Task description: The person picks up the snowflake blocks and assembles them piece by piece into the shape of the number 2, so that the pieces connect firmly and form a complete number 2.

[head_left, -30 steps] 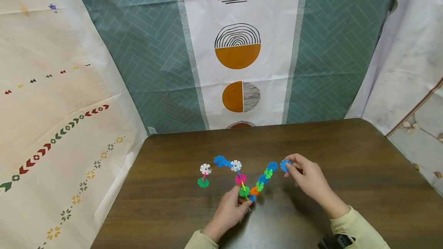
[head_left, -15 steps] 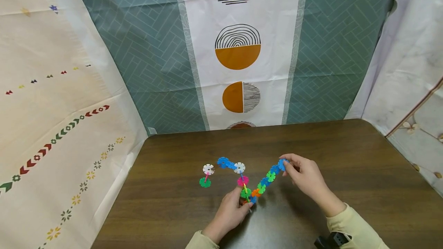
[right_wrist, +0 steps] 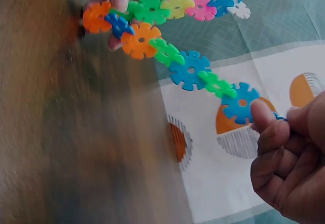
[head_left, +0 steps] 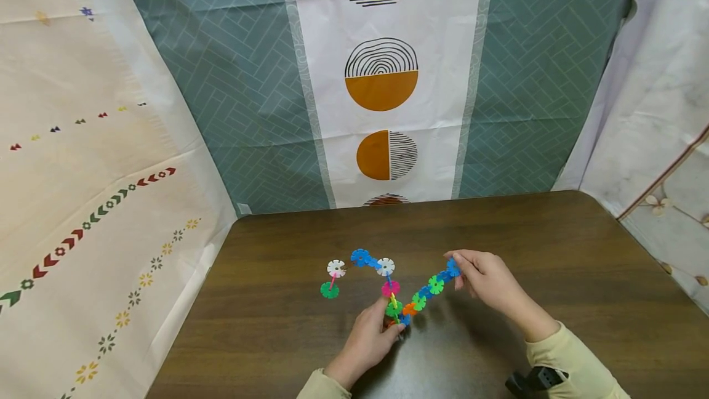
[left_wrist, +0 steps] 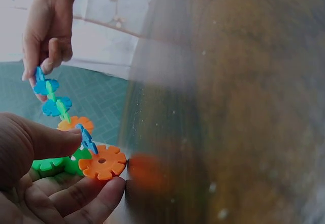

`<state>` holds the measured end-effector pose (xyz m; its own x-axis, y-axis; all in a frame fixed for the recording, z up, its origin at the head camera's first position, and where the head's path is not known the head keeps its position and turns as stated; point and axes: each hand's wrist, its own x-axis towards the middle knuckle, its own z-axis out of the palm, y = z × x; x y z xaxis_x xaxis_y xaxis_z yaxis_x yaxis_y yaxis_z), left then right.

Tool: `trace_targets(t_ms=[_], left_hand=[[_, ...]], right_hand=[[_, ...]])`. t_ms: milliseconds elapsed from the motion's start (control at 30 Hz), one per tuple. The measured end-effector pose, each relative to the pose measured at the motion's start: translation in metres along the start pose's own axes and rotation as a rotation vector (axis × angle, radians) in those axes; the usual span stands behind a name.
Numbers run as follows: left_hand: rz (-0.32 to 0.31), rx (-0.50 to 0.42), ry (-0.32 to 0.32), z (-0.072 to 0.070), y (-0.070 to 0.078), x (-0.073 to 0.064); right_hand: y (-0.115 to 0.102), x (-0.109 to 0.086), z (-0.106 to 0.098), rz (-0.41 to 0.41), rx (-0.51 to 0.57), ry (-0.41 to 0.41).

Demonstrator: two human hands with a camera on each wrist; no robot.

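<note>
A V-shaped chain of notched plastic interlocking discs [head_left: 436, 285], in several colours, is held up over the table. My left hand [head_left: 365, 340] grips it at the bend, thumb above and fingers below, around the green and blue discs beside an orange end disc [left_wrist: 103, 162]. My right hand [head_left: 487, 279] pinches a blue disc [head_left: 453, 266] at the top of the right arm, seen edge-on between thumb and fingertip in the right wrist view. That disc meets another blue disc [right_wrist: 241, 103]. The left arm runs through a pink disc [head_left: 391, 289] to a white disc [head_left: 386, 266].
Further left are a white disc [head_left: 336, 268] and a green disc [head_left: 329, 290], joined by a pink one seen edge-on. The brown wooden table [head_left: 266, 337] lies underneath. A patterned cloth [head_left: 266, 109] hangs behind it, with more cloth at both sides.
The blue disc in my right hand was apart from the chain's end a second ago; now it meets it. My right hand has shifted slightly left. The left hand stays almost still.
</note>
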<state>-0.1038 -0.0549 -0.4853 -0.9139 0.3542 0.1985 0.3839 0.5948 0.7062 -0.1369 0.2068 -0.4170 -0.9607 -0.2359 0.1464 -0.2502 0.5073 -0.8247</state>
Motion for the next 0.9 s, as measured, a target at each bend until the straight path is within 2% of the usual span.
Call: trace_targets(t_ms=[233,500,667,900], left_hand=[[-0.013,-0.034,-0.009,0.0,0.0,0.0],[-0.055,-0.047,-0.041,-0.001,0.001,0.0],[-0.054,-0.042,-0.033,-0.001,0.001,-0.001],[-0.036,-0.056,-0.035,-0.001,-0.001,-0.001]], right_hand=[[0.013,0.002,-0.004,0.148,0.412,-0.123],[0.02,0.0,-0.003,0.276,0.649,-0.296],[0.024,0.0,0.001,0.268,0.808,-0.345],[0.029,0.0,0.004,0.218,0.9,-0.366]])
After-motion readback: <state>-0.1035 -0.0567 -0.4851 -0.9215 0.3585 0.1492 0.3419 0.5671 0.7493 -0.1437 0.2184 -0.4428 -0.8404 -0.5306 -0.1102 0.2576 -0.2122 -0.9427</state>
